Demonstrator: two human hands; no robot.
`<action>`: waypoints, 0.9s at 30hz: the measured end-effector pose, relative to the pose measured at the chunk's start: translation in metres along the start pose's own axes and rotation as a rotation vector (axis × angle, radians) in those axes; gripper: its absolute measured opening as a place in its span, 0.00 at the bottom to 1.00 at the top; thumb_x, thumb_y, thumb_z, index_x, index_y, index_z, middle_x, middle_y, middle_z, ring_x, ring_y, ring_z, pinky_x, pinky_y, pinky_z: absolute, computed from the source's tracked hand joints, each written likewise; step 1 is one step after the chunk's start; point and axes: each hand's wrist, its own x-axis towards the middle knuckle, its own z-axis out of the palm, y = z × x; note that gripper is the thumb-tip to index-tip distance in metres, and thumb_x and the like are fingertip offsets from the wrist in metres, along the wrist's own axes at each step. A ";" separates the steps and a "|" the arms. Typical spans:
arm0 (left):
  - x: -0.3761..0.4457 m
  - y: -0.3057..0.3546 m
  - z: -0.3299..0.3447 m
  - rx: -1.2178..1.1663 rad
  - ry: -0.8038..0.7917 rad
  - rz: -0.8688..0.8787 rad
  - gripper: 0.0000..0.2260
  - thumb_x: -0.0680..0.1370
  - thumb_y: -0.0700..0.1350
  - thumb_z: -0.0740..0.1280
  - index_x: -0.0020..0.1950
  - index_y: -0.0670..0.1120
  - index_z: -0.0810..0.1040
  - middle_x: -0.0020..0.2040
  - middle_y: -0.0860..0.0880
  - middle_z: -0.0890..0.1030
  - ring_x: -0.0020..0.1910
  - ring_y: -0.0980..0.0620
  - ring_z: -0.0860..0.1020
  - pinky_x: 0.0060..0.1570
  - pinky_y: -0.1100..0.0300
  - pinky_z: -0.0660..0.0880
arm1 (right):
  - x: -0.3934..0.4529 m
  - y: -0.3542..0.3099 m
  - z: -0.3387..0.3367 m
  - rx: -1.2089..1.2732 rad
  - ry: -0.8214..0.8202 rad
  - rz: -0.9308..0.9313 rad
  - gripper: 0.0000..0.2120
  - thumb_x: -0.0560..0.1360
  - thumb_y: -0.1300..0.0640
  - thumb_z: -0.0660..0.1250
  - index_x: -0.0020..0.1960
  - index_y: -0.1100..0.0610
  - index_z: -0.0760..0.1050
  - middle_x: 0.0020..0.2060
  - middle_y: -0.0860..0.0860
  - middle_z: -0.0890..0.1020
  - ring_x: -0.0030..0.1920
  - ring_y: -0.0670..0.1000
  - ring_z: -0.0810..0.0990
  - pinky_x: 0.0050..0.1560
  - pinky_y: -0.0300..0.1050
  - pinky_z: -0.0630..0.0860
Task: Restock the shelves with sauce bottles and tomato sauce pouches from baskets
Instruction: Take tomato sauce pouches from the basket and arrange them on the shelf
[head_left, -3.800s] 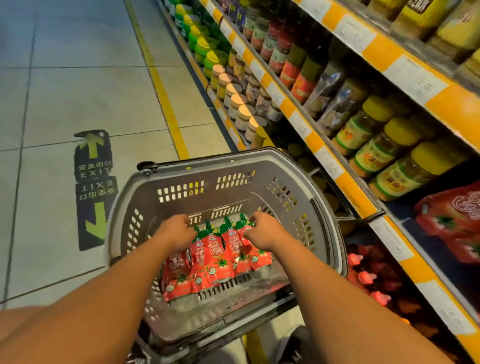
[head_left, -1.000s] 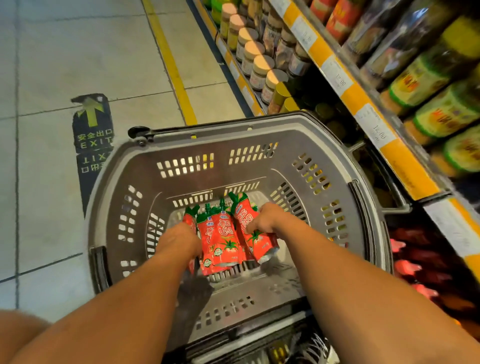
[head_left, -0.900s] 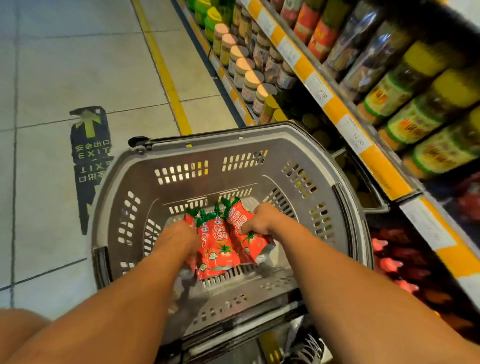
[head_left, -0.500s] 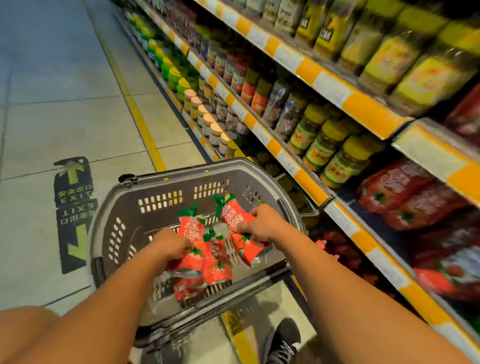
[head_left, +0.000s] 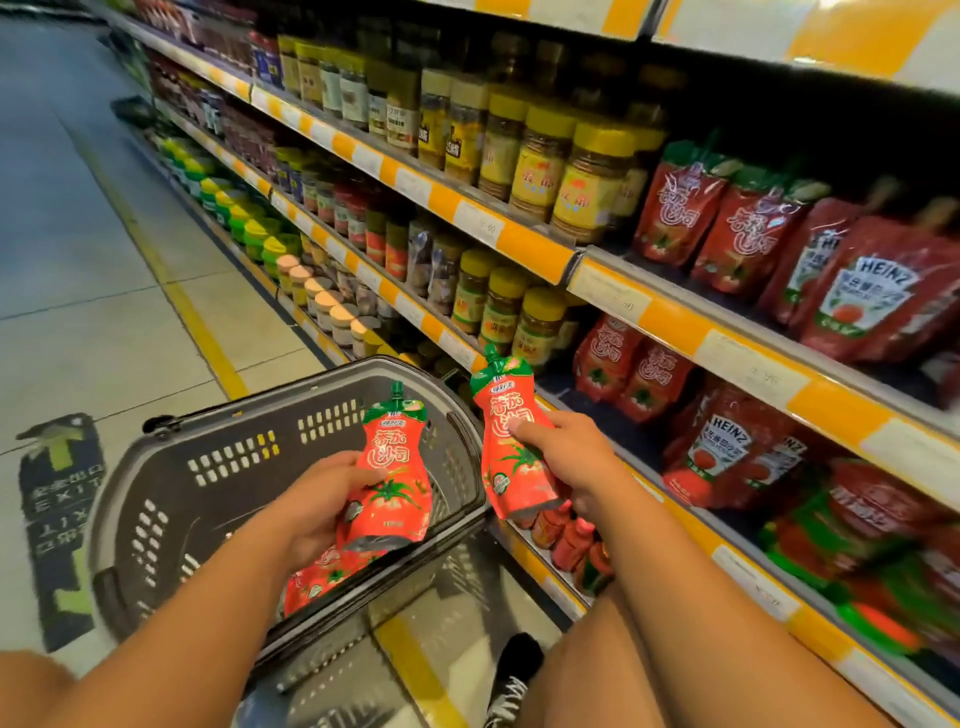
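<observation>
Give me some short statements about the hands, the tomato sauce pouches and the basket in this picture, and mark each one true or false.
1. Each hand holds one tomato sauce pouch. True: the left hand grips the left pouch and the right hand grips the right pouch.
2. The basket has no pouches left inside. False: at least one more red pouch lies at its bottom.
3. The right pouch is already standing on the shelf. False: it is held in the air, in front of the shelf edge.
4. Both held pouches point their green spouts upward. True.
5. The shelf beside the right hand holds only glass jars. False: similar red pouches stand there too.
</observation>
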 end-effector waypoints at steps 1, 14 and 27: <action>-0.001 0.006 0.013 -0.021 -0.017 0.012 0.12 0.81 0.38 0.68 0.64 0.40 0.78 0.54 0.36 0.86 0.54 0.35 0.84 0.58 0.38 0.79 | -0.002 0.002 -0.008 0.049 0.017 0.008 0.10 0.76 0.55 0.75 0.54 0.60 0.83 0.42 0.55 0.88 0.41 0.58 0.88 0.48 0.56 0.85; 0.034 0.055 0.148 0.186 -0.030 0.190 0.08 0.80 0.45 0.73 0.58 0.45 0.81 0.51 0.41 0.87 0.51 0.37 0.86 0.59 0.35 0.80 | 0.003 0.011 -0.087 0.164 0.285 0.010 0.05 0.73 0.57 0.75 0.47 0.58 0.82 0.41 0.57 0.87 0.40 0.59 0.88 0.48 0.67 0.84; 0.083 0.082 0.218 0.284 -0.119 0.336 0.10 0.78 0.42 0.75 0.59 0.44 0.82 0.50 0.45 0.87 0.47 0.44 0.87 0.47 0.48 0.84 | 0.022 0.019 -0.126 -0.013 0.479 0.071 0.13 0.77 0.52 0.72 0.57 0.58 0.78 0.52 0.57 0.84 0.50 0.58 0.83 0.55 0.56 0.81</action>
